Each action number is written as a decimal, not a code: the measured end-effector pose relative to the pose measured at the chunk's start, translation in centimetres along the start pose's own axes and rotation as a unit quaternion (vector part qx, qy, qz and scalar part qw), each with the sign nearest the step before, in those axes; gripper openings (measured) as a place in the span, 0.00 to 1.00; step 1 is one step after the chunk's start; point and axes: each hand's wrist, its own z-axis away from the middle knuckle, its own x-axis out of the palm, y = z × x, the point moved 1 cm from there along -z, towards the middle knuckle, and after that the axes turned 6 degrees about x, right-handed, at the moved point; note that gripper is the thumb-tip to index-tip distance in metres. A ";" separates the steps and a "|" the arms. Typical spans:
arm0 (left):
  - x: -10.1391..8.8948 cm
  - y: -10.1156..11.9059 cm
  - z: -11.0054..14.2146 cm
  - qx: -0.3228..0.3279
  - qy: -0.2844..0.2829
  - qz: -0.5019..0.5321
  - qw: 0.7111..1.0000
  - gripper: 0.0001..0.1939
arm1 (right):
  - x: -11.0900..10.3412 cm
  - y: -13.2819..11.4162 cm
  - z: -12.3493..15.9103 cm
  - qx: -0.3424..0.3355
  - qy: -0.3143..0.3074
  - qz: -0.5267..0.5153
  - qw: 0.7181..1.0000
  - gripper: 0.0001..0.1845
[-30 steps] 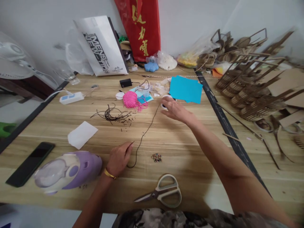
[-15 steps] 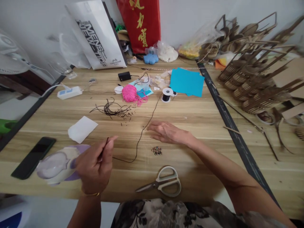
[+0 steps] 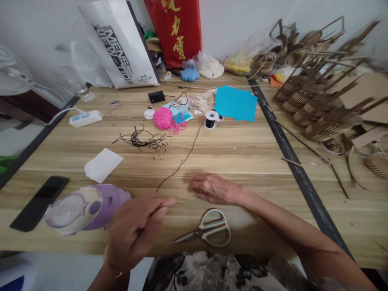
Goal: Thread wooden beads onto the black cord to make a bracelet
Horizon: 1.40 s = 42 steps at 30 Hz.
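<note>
My left hand (image 3: 138,230), smeared by motion, is closed with thumb and forefinger pressed together, in front of a purple-and-cream object with a clear part (image 3: 104,208). The black cord (image 3: 181,165) runs from a spool (image 3: 210,120) down to this hand and disappears behind the fingers. My right hand (image 3: 214,189) lies low over a small heap of beads (image 3: 198,191), with fingers and thumb apart around them; most beads are hidden beneath it. Scissors with pale handles (image 3: 206,232) lie closer to me, blades pointing left.
On the left are a phone (image 3: 39,202), white paper (image 3: 103,165) and a power strip (image 3: 85,118). Black cord scraps (image 3: 141,138), pink yarn (image 3: 163,118) and blue sheets (image 3: 235,103) lie farther back. Brown slatted baskets (image 3: 318,109) crowd the right side.
My right hand has come nearer to me, onto the beads. My left hand has moved right and turned, uncovering more of the purple object. The cord now runs straighter toward it.
</note>
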 end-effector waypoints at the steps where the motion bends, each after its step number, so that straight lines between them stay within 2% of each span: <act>1: 1.3 0.1 -0.9 0.025 -0.076 0.053 0.995 0.11 | 0.2 -0.3 0.2 -0.001 0.005 -0.017 1.000 0.10; 3: 3.5 0.2 -2.0 0.019 -0.174 0.148 0.973 0.13 | 0.5 -1.0 0.7 0.002 0.017 -0.072 0.997 0.14; 5: 5.1 0.0 -2.3 -0.018 -0.228 0.232 0.946 0.15 | 0.9 -1.7 1.0 0.009 0.033 -0.153 0.988 0.19; 7: 6.2 -0.4 -2.1 -0.048 -0.243 0.320 0.914 0.16 | 1.4 -2.4 1.3 0.019 0.046 -0.244 0.968 0.20; 9: 7.0 -0.7 -2.1 -0.072 -0.230 0.401 0.884 0.15 | 2.1 -2.8 1.5 0.039 0.046 -0.328 0.943 0.14; 11: 7.7 -1.1 -2.2 -0.089 -0.214 0.440 0.868 0.15 | 2.7 -3.0 1.5 0.074 0.028 -0.419 0.905 0.08; 13: 8.3 -1.5 -2.6 -0.086 -0.192 0.431 0.877 0.15 | 3.3 -3.0 1.4 0.098 0.013 -0.518 0.849 0.07; 15: 8.9 -1.9 -2.9 -0.059 -0.169 0.396 0.900 0.15 | 3.7 -2.9 1.4 0.105 0.010 -0.601 0.792 0.10; 17: 9.5 -2.5 -3.0 -0.024 -0.153 0.364 0.919 0.15 | 4.2 -2.6 1.5 0.114 0.022 -0.645 0.755 0.13; 18: 9.8 -2.8 -3.1 -0.013 -0.151 0.354 0.923 0.15 | 4.4 -2.5 1.6 0.124 0.030 -0.653 0.746 0.15; 24: 11.6 -4.5 -2.8 -0.019 -0.160 0.327 0.931 0.15 | 6.0 -2.3 2.6 0.162 0.079 -0.645 0.743 0.19; 28: 12.2 -4.8 -2.8 -0.040 -0.167 0.325 0.930 0.15 | 6.5 -2.3 2.8 0.188 0.097 -0.617 0.758 0.20; 31: 12.6 -5.1 -2.7 -0.078 -0.166 0.339 0.923 0.13 | 6.5 -2.3 2.7 0.199 0.112 -0.603 0.765 0.20; 38: 13.3 -5.9 -2.2 -0.218 -0.163 0.433 0.860 0.15 | 6.5 -2.4 2.5 0.197 0.138 -0.604 0.759 0.19; 42: 13.2 -6.3 -2.2 -0.253 -0.163 0.480 0.824 0.18 | 6.7 -2.3 2.4 0.207 0.145 -0.612 0.750 0.19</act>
